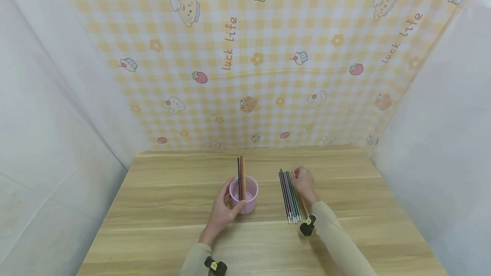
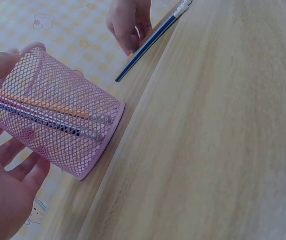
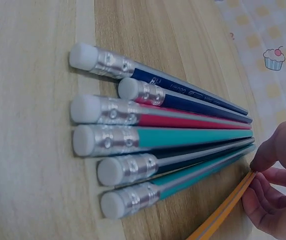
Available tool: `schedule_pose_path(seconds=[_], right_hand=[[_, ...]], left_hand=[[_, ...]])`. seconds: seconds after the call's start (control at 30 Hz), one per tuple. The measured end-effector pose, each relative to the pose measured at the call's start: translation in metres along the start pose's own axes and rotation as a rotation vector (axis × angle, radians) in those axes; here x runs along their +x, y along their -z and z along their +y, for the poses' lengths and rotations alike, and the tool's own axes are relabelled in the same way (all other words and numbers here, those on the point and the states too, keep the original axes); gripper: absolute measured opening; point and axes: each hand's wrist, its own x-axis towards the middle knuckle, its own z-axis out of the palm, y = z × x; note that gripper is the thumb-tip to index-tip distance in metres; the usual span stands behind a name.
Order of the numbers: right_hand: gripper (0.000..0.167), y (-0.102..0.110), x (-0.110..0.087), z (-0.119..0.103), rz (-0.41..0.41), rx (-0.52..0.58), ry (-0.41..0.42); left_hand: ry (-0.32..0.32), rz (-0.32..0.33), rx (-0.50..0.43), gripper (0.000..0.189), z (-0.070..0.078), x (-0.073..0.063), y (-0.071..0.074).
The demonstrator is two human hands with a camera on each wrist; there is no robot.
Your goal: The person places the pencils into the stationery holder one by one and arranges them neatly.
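A pink mesh pencil cup stands upright on the table, with several pencils leaning in it. My left hand curls round the cup's near left side, thumb at the front and fingers behind. To the right, my right hand pinches the far end of an orange pencil between thumb and fingers. Beside it lies a row of dark blue, red, green and black pencils, their white erasers toward me. The tips of the pencils in the cup are hidden in the left wrist view.
The wood-grain table ends at a yellow checked cloth hung behind it. White sheets close off the left and right sides. A black wrist camera sits on each sleeve.
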Motion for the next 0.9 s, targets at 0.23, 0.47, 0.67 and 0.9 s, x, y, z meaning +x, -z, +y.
schedule_pose_path(seconds=[0.23, 0.47, 0.67, 0.9], right_hand=[[0.032, 0.003, 0.001, 0.003, -0.020, 0.027, -0.029], [0.038, 0.009, 0.005, 0.001, -0.007, 0.087, -0.010], [0.040, 0.018, 0.007, -0.012, 0.010, 0.156, -0.015], [0.037, 0.026, 0.006, -0.027, 0.089, 0.175, 0.048]], left_hand=[[-0.002, 0.003, 0.011, 0.084, -0.024, 0.001, 0.000], [0.007, -0.032, 0.007, 0.085, -0.026, 0.001, 0.003], [0.013, -0.029, 0.010, 0.085, -0.027, 0.002, 0.003], [0.009, -0.008, 0.029, 0.084, -0.023, 0.002, 0.001]])
